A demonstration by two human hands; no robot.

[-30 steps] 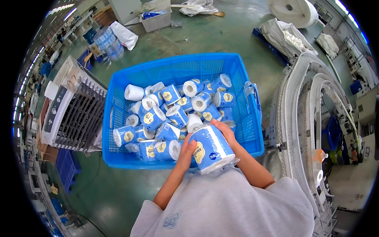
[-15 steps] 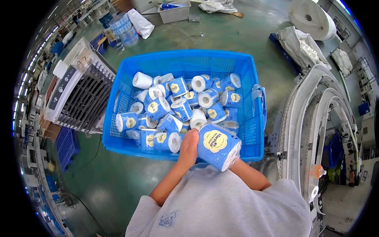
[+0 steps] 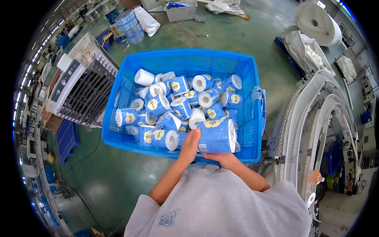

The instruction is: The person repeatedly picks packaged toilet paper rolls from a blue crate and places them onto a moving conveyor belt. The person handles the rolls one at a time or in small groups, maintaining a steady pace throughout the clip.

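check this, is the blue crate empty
No, the blue crate holds many wrapped paper rolls, and both hands grip a larger wrapped pack at its near edge.

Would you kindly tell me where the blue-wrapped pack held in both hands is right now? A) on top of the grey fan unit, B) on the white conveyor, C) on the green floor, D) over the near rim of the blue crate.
D: both hands grip the blue-wrapped pack over the blue crate's near rim.

The person wears a loose, pale grey short-sleeved top with a small blue-grey printed emblem on the front, both forearms bare down to the left hand (image 3: 190, 144) and right hand (image 3: 222, 158).
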